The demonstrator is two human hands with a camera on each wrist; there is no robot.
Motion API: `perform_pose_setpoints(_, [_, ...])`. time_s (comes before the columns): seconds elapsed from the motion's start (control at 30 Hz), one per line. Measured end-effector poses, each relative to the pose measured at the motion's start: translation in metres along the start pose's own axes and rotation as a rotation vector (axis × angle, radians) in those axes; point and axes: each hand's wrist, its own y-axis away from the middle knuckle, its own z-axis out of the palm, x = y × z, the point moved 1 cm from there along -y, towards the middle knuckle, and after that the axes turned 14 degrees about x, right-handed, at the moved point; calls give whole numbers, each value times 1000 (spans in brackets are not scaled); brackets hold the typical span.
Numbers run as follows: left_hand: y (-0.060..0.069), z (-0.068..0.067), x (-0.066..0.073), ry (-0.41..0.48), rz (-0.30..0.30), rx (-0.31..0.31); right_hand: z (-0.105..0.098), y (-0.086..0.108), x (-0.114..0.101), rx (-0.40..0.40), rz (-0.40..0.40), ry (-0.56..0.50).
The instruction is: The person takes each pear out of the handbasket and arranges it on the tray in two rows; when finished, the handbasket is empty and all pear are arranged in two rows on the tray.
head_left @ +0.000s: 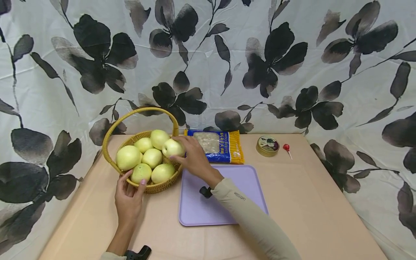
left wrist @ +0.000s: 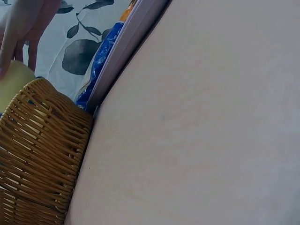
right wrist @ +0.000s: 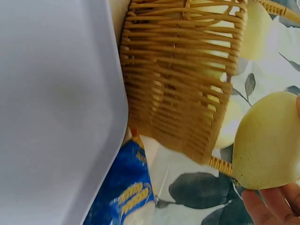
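A wicker basket [head_left: 165, 186] with a tall looped handle stands at the left of the table and holds several pale yellow-green pears [head_left: 152, 158]. My right hand [head_left: 195, 155] grips one pear [head_left: 173, 148] at the basket's right side, thumb below and fingers over it. In the right wrist view this speckled pear [right wrist: 267, 140] is above the rim level, with fingertips under it. My left hand [head_left: 128, 202] holds the basket's front-left rim, its thumb beside the nearest pear. The left wrist view shows the wicker side [left wrist: 42, 154] but not the left hand itself.
A lilac tray [head_left: 224, 209] lies right of the basket, under my right forearm. Behind it is a blue and yellow food packet [head_left: 216, 146]. Farther right are a round gold tin [head_left: 267, 146] and a red lollipop [head_left: 286, 147]. A floral cloth [head_left: 227, 72] hangs behind the table.
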Motion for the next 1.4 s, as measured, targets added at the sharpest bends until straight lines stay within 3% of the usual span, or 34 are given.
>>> perform_pose_setpoints(0.23, [0, -1, -2, -7, 5, 4, -20, 9, 13, 58, 0, -1])
perform_pose_setpoints(0.67, [-1, -2, -2, -4, 16, 4, -42, 31, 43, 67, 108, 48])
perform_pose_setpoints(1.03, [-1, -1, -2, 13, 12, -3, -35, 44, 56, -9, 122, 91])
perform_pose_setpoints(1.4, [-1, 0, 0, 7, 17, -2, -30, 58, 58, -153, 32, 53])
